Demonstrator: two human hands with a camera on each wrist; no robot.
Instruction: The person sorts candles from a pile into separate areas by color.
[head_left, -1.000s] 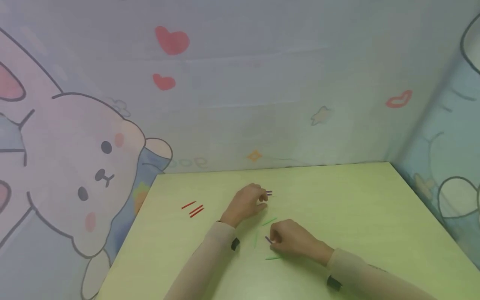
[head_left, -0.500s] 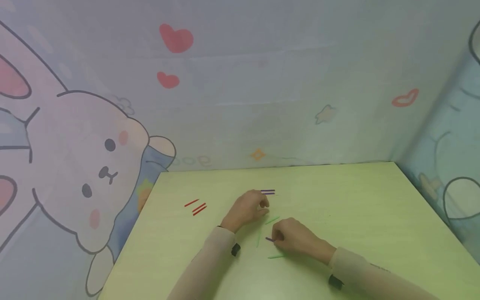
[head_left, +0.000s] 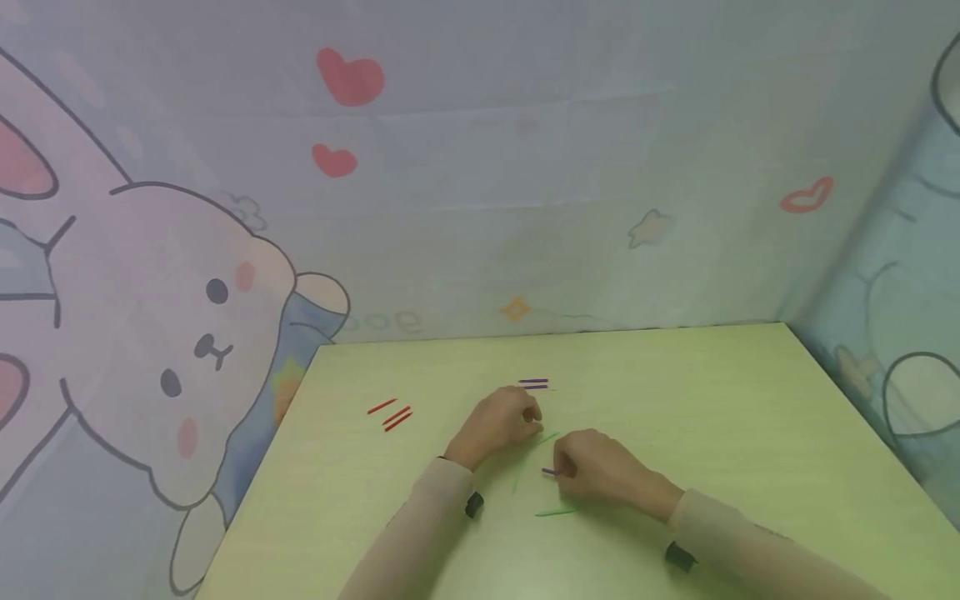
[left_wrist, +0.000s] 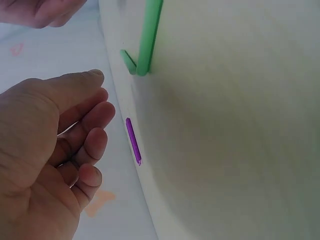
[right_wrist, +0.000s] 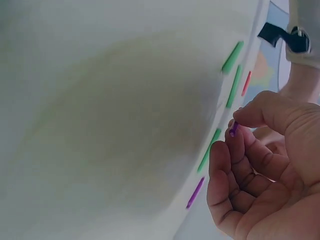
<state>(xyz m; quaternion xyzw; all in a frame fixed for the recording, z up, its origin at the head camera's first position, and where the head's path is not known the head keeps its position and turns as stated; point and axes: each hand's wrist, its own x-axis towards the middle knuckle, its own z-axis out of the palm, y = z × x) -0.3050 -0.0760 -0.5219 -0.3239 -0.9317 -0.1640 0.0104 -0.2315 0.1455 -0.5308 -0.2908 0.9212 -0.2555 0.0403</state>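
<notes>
Between thumb and fingers of my right hand (head_left: 606,468) is a short thin purple stick (head_left: 549,472); its end (right_wrist: 233,131) shows in the right wrist view. My left hand (head_left: 497,425) holds nothing, its fingers loosely curled. It hovers near a green stick (head_left: 550,437), and just beyond it two purple sticks (head_left: 534,387) lie side by side. Two more green sticks lie nearer to me: one (head_left: 519,477) between the hands, partly blurred, and one (head_left: 553,513) below the right hand. The left wrist view shows green sticks (left_wrist: 149,40) and a purple stick (left_wrist: 133,141) beyond the fingers.
Three red sticks (head_left: 397,417) lie on the left side of the pale yellow-green table (head_left: 712,400). A cloth backdrop (head_left: 487,217) printed with a rabbit and hearts rises behind the table's far edge and on its right.
My left hand has drawn back toward me from the two purple sticks, so they show more fully. My right hand has shifted slightly right, still pinching its purple stick, which has turned flatter.
</notes>
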